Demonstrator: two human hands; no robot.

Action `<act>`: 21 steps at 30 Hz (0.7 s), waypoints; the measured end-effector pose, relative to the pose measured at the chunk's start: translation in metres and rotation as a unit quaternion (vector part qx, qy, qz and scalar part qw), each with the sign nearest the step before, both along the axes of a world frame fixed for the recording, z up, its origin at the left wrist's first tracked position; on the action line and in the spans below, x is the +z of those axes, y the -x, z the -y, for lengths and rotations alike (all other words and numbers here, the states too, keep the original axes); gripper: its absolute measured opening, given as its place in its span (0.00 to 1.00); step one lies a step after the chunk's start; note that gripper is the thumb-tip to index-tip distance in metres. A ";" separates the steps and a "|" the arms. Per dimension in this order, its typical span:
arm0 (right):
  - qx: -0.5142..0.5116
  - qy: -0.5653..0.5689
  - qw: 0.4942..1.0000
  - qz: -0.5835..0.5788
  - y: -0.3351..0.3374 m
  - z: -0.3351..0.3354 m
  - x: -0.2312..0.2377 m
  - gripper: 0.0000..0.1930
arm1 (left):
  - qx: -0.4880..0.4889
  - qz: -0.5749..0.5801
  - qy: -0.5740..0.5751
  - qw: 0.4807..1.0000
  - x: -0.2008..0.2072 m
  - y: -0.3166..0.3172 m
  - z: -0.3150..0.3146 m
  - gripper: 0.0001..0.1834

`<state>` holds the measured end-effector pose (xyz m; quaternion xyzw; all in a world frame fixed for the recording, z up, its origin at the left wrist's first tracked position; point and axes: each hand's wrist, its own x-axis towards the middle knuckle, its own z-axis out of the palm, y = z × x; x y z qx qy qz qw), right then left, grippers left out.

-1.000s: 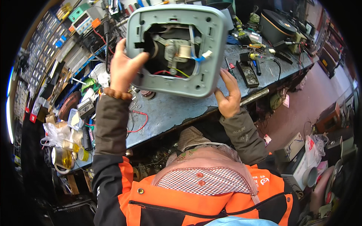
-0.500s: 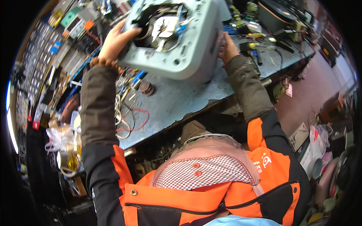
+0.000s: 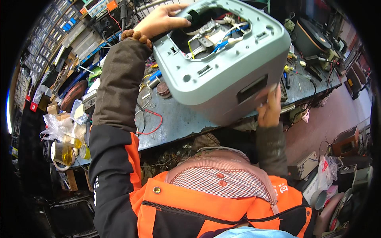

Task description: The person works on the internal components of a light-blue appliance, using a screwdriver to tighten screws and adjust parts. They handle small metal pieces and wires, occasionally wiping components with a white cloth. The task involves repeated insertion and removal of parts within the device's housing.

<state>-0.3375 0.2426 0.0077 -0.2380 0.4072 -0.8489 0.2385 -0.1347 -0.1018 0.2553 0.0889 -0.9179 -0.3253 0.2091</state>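
Note:
A large pale grey-green appliance housing [image 3: 222, 85] is tilted above the workbench, its open end facing up toward me. Inside the opening sit a metal part [image 3: 212, 37] and blue, white and yellow wires [image 3: 224, 45]. My left hand [image 3: 164, 20] is closed on the far-left rim of the opening, thumb over the inner edge. My right hand [image 3: 270, 109] is at the housing's lower right side, close to a dark recessed slot [image 3: 253, 88]. Its fingers are blurred, and whether they press on the housing is unclear. The housing's underside is hidden.
The blue workbench [image 3: 168, 123] carries a round brown tin [image 3: 163, 90], a red wire [image 3: 156, 119] and scissors [image 3: 148, 102] on the left. Screwdrivers [image 3: 287, 77] and cables lie at right. A jug of yellow liquid [image 3: 63, 154] stands at the left.
The housing has come nearer to me and to the right, turning to show its slotted side. My left hand moved along with it; my right hand shifted down to the near side.

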 end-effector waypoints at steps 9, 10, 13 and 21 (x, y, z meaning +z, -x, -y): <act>0.097 -0.161 0.982 0.032 -0.081 -0.071 -0.043 0.43 | -0.091 0.144 0.042 0.985 0.008 0.079 0.026 0.38; 0.102 -0.177 0.978 0.032 -0.081 -0.074 -0.048 0.43 | -0.095 0.139 0.050 0.984 0.007 0.086 0.024 0.39; 0.117 -0.215 0.970 -0.007 -0.081 -0.082 -0.052 0.45 | -0.112 0.131 0.070 0.983 0.011 0.095 0.018 0.43; -0.035 -0.271 0.890 -0.366 -0.041 -0.082 -0.042 0.34 | 0.046 -0.062 -0.026 0.997 0.001 -0.012 -0.060 0.39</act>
